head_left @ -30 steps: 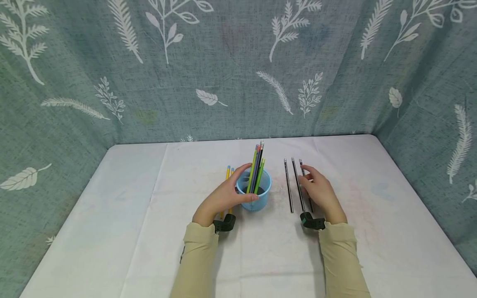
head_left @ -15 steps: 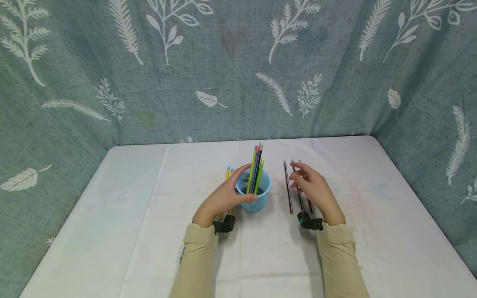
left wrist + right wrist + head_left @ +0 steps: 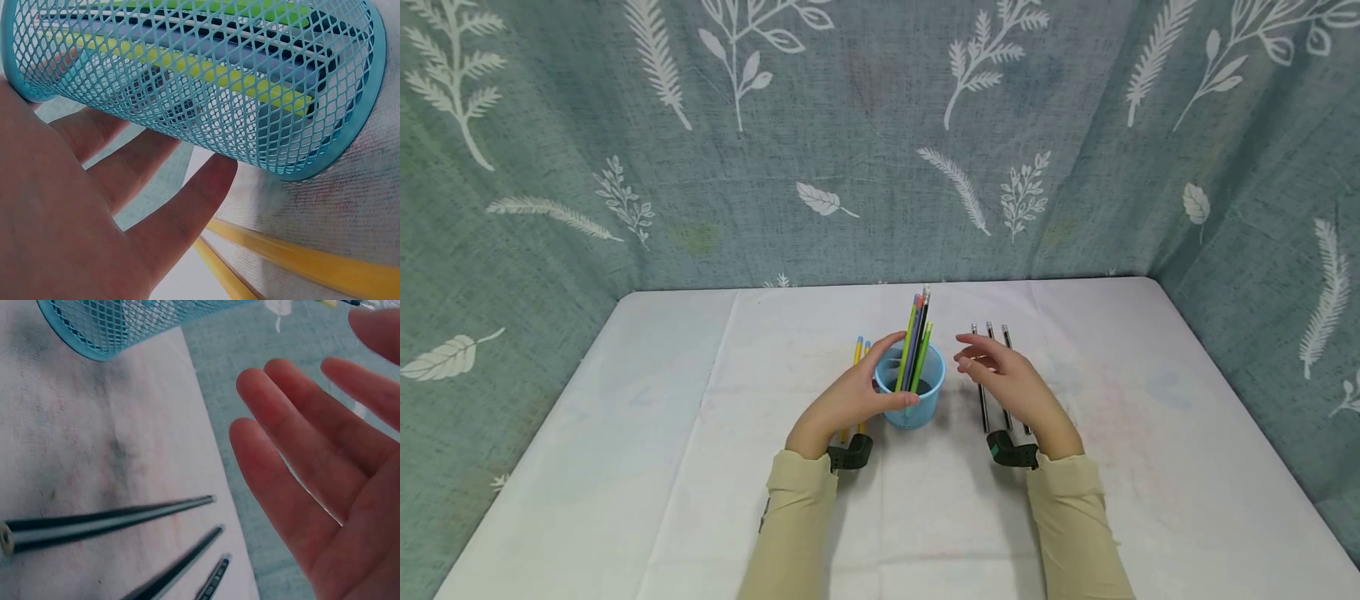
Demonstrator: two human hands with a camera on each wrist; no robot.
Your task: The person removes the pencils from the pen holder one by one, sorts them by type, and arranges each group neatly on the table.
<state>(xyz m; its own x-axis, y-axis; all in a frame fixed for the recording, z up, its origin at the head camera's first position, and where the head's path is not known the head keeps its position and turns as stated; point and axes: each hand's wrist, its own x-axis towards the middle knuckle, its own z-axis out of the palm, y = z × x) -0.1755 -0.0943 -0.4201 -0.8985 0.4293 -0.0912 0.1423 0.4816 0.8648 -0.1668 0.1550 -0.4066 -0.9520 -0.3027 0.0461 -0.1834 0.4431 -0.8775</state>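
Observation:
A light-blue mesh pencil cup [image 3: 923,410] stands upright on the table, with several pencils [image 3: 913,354] in green, yellow-green, purple and black leaning inside. My left hand [image 3: 842,398] holds the cup from its left, thumb across the near side and fingers around the far side; the left wrist view shows fingertips along the mesh [image 3: 206,125]. To the right of the cup, my right hand [image 3: 1017,385] hovers with loosely bent fingers and nothing in them. Beneath it lie three black pencils [image 3: 983,410], partly covered by the hand; the right wrist view shows the black pencils [image 3: 112,526] below the palm.
Two yellow pencils [image 3: 858,352] with blue ends lie left of the cup, partly behind the left hand and wrist. A white cloth covers the table [image 3: 625,467]. A grey-green leaf-patterned curtain [image 3: 865,208] rises along the back and sides.
My right hand has moved left from the rightmost black pencil, over the others toward the cup. The three black pencils stay on the table. The left hand and cup have kept their place.

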